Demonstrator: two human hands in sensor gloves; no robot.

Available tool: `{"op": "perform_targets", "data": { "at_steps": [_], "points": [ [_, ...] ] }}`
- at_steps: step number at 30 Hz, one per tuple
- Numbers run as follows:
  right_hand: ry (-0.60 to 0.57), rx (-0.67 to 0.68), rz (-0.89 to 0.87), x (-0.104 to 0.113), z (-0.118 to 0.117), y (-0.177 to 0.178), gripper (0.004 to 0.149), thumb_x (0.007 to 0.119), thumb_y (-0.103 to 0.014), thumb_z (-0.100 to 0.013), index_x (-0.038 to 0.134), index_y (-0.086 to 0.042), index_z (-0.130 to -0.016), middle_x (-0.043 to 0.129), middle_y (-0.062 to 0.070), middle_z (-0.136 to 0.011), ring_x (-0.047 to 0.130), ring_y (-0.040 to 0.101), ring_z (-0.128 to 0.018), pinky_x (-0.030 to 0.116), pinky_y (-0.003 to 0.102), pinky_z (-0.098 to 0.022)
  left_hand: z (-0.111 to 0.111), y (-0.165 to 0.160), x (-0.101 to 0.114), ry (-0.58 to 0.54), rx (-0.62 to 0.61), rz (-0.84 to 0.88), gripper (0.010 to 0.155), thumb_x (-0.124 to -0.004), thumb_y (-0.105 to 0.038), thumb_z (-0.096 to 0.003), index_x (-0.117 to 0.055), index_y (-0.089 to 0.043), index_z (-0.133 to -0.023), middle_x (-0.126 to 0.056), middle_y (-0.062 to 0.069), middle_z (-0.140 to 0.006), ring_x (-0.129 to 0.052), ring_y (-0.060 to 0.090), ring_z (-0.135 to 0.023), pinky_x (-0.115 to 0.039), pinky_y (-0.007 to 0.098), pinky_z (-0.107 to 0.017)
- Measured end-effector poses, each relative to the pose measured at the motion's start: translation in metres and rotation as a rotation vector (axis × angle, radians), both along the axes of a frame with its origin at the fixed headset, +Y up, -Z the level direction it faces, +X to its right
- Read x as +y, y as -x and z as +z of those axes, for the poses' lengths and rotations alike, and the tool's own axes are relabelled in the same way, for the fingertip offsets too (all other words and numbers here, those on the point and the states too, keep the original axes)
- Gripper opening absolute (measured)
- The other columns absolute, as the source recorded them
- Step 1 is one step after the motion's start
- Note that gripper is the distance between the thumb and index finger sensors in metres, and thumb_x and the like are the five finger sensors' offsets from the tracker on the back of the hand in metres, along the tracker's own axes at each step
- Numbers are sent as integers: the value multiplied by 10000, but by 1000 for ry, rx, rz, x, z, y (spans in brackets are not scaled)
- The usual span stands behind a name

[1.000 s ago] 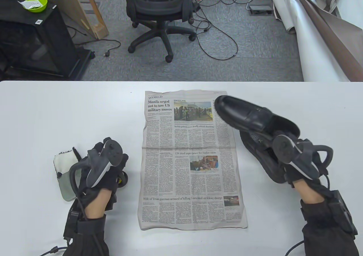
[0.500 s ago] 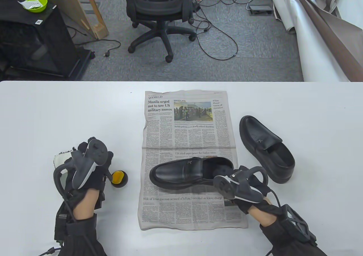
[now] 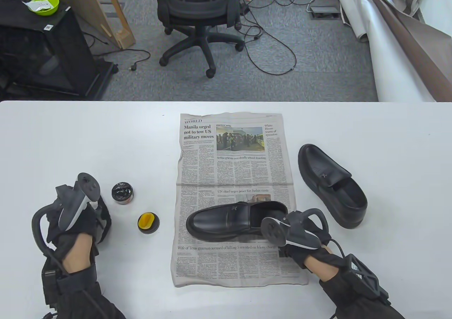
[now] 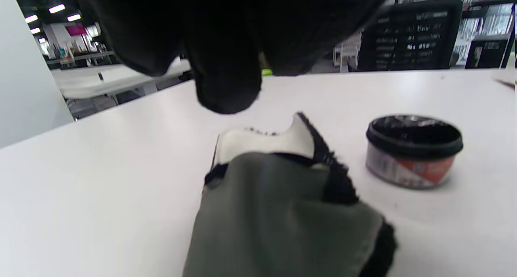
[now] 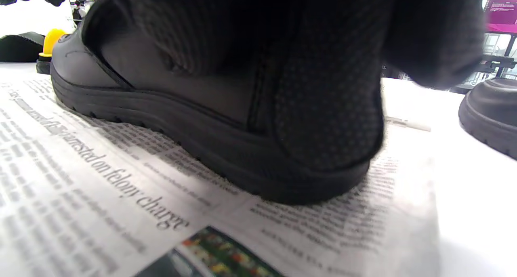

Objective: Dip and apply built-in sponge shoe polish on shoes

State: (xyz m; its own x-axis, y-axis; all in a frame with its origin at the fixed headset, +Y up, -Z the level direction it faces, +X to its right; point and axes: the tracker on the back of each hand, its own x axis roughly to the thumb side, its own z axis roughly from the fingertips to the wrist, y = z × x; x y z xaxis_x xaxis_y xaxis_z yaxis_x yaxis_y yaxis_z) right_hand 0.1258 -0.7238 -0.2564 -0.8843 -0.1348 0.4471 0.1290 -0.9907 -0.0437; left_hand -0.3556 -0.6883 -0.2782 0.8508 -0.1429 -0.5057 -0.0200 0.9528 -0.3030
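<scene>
A black loafer (image 3: 226,222) lies on its sole across the newspaper (image 3: 233,156), toe pointing left. My right hand (image 3: 282,232) grips its heel; in the right wrist view my gloved fingers (image 5: 323,107) wrap the back of the shoe (image 5: 161,95). The open polish tin (image 3: 122,193) stands on the table, and its lid with the yellow sponge (image 3: 148,222) lies just right of it. My left hand (image 3: 88,211) is left of the tin and holds nothing. In the left wrist view its fingers (image 4: 226,87) hang above a grey and white cloth (image 4: 282,196), with the tin (image 4: 414,150) to the right.
The second black loafer (image 3: 332,184) lies on the bare table (image 3: 388,139) right of the newspaper, and its toe shows in the right wrist view (image 5: 488,111). An office chair (image 3: 197,11) and cables are on the floor beyond the table's far edge.
My right hand carried the loafer from the right down onto the newspaper and still grips its heel. My left hand moved left, leaving the open tin and sponge lid standing free.
</scene>
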Motion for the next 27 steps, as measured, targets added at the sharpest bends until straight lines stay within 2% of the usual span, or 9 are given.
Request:
{"op": "perform_targets", "data": {
  "at_steps": [2,4,8,11,13,16,18,22,27],
  "points": [
    [8,4,4,0,0,0,446,793,-475,-373,889,-282,-763,970,-1,-666,1114,115,-291,914,353,-362,-3,2,-10,65,-2,20,623,-890,-345,-490,-610,-297,-1045,-541,60,-1170,-964,140,-628,-778,460,-632],
    [39,3,5,1,-2,-1,447,792,-477,-375,888,-281,-765,967,-1,-671,1111,114,-286,914,352,-361,-9,0,-23,141,-15,-18,663,-903,-356,-477,-584,-297,-1055,-516,54,-1178,-964,127,-611,-781,455,-633],
    [42,6,0,1,-3,-2,443,791,-480,-376,887,-285,-763,965,-6,-670,1110,111,-284,913,349,-362,-13,5,-40,198,0,17,706,-916,-396,-463,-563,-291,-1065,-517,50,-1179,-964,112,-593,-785,447,-632],
    [37,8,3,1,-2,-2,442,791,-482,-375,888,-285,-759,964,-8,-669,1108,109,-278,914,347,-360,-15,13,-55,231,40,37,674,-899,-434,-448,-607,-295,-1040,-594,39,-1136,-967,95,-572,-797,431,-621],
    [35,9,2,1,-2,-2,441,792,-485,-374,889,-286,-755,966,-10,-664,1108,107,-275,914,346,-359,-14,16,-56,188,48,59,669,-913,-440,-436,-620,-300,-1021,-625,42,-1103,-962,91,-567,-795,425,-618],
    [35,11,0,1,-2,-3,440,794,-489,-373,891,-288,-751,967,-12,-661,1108,106,-272,914,345,-359,-14,18,-58,155,53,90,493,-920,-410,-439,-741,-333,-892,-729,10,-1010,-967,75,-503,-809,406,-608],
    [32,12,2,1,-2,-2,440,794,-490,-372,891,-289,-751,966,-15,-662,1108,106,-274,914,344,-361,-13,19,-56,135,53,88,450,-932,-404,-435,-777,-314,-847,-786,18,-963,-982,68,-448,-831,395,-587],
    [29,12,5,1,-2,-2,440,792,-490,-372,891,-288,-750,966,-16,-662,1107,105,-273,914,344,-361,-9,18,-39,93,41,90,448,-936,-373,-435,-773,-284,-843,-861,61,-942,-1017,29,-320,-886,362,-524],
    [39,10,-1,1,-3,-3,439,793,-495,-371,891,-291,-747,965,-18,-660,1105,98,-268,915,341,-358,-1,-1,4,-76,31,38,452,-938,-352,-440,-771,-275,-852,-958,57,-790,-1018,3,-244,-911,354,-463]
  ]
}}
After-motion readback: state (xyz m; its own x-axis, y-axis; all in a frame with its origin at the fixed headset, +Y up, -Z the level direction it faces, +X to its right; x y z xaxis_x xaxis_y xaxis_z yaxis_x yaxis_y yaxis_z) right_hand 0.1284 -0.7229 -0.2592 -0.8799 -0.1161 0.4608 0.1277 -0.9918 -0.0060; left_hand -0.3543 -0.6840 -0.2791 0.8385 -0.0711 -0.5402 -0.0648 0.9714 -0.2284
